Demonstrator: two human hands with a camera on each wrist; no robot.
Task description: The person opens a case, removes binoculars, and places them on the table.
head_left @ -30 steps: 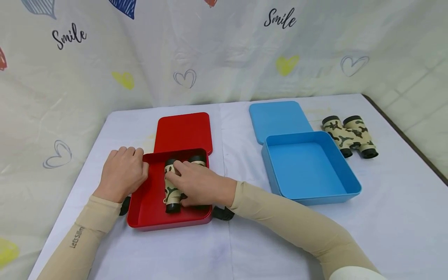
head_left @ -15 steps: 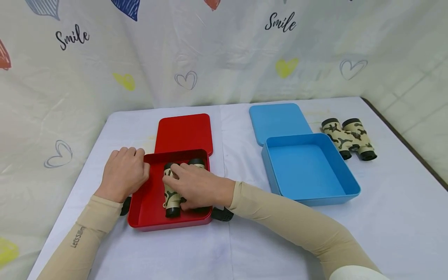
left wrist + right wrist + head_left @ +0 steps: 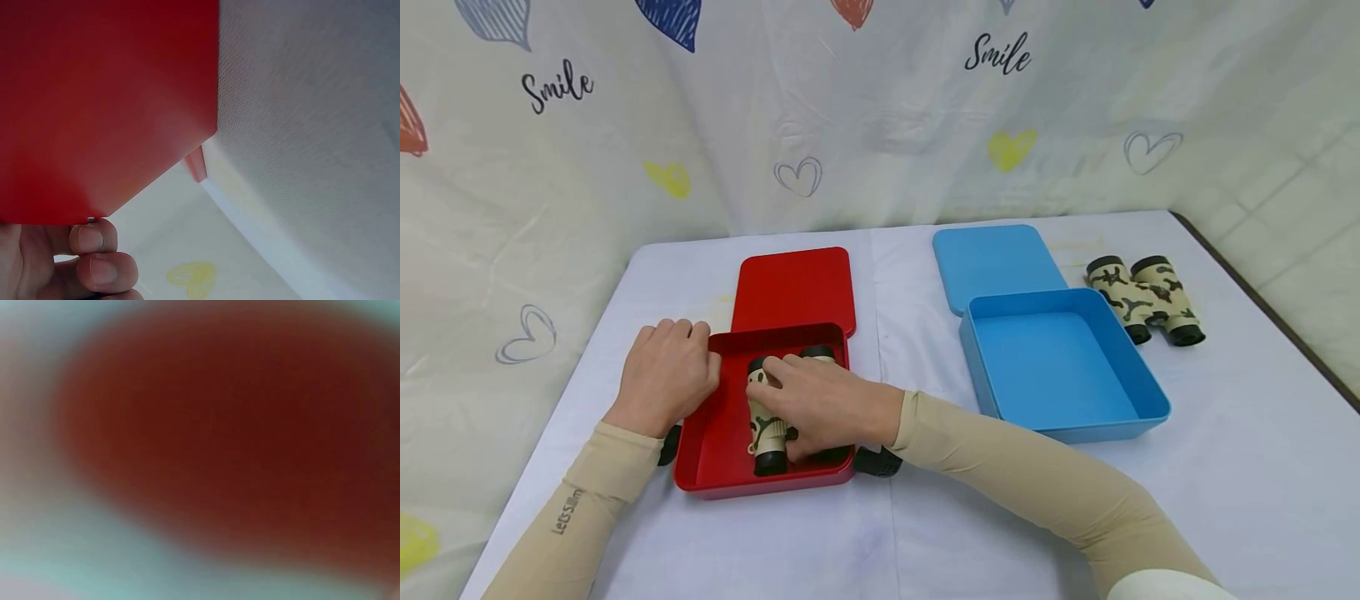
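A camouflage pair of binoculars lies inside the red box, toward its right side. My right hand reaches over the box's right wall and grips the binoculars around the middle, hiding most of their right barrel. At the far left corner, my left hand holds the rim. The left wrist view shows curled fingers at the edge of the red wall. Only a blurred red surface fills the right wrist view.
A red lid lies behind the red box. To the right stand an open blue box and its blue lid. A second camouflage pair of binoculars rests beyond the blue box's right wall, near the table edge.
My right hand and the binoculars have shifted slightly toward the near wall of the red box. My left hand stays on the rim. The head view has tilted a little.
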